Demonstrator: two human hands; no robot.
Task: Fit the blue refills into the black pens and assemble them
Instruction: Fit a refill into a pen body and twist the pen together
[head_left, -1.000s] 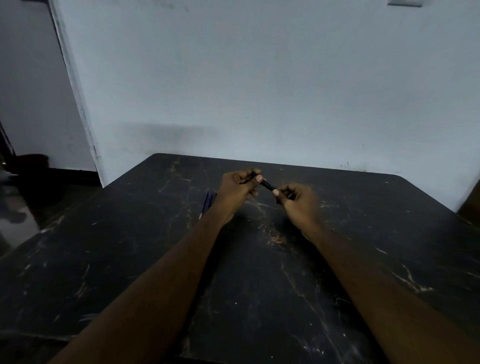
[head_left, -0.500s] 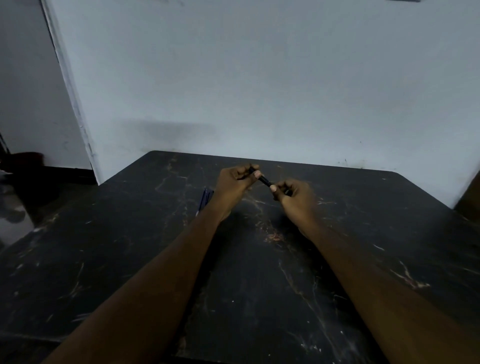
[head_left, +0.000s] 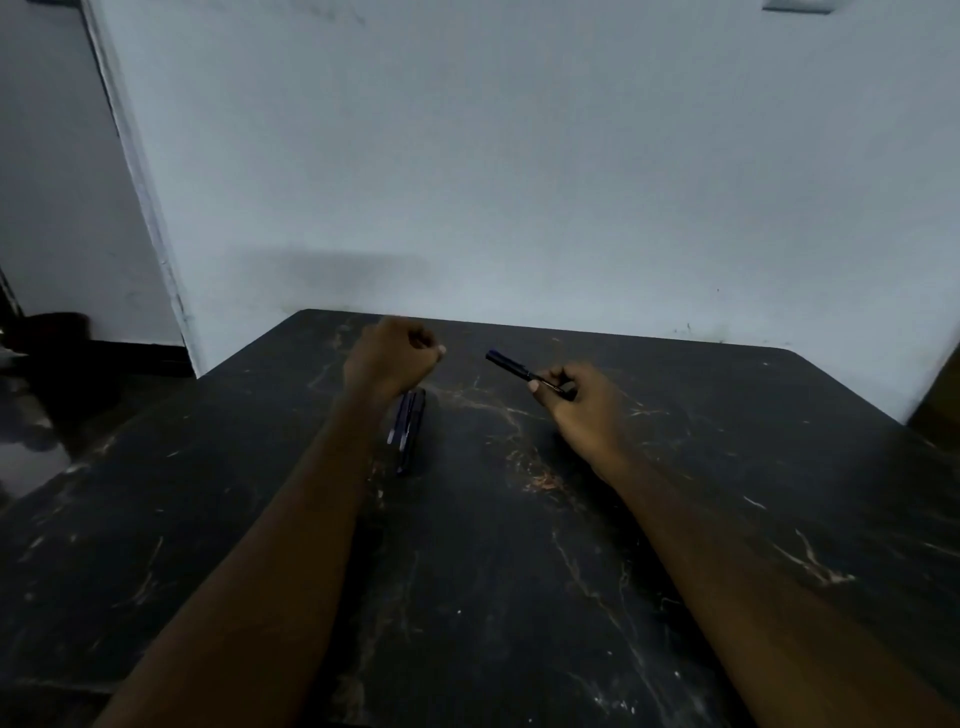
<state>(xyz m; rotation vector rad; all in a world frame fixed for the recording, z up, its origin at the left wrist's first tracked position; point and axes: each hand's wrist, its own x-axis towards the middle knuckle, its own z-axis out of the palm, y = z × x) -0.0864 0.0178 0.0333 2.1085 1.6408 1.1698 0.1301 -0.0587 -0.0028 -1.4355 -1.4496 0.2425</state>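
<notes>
My right hand (head_left: 582, 402) grips a black pen (head_left: 511, 366) by one end; the pen sticks out up and to the left, above the table. My left hand (head_left: 392, 356) is a closed fist, apart from the pen and left of it; I cannot see anything in it. A small bundle of dark blue pens or refills (head_left: 407, 430) lies on the table just below and right of my left wrist, pointing towards me.
The black marble-patterned table (head_left: 467, 597) fills the lower half of the view, with its far edge against a pale wall (head_left: 519, 156). A doorway and dark floor lie at the far left.
Both hands held the pen together before. My left hand has let go and pulled away to the left, closing into a fist. My right hand keeps the pen and has moved right.
</notes>
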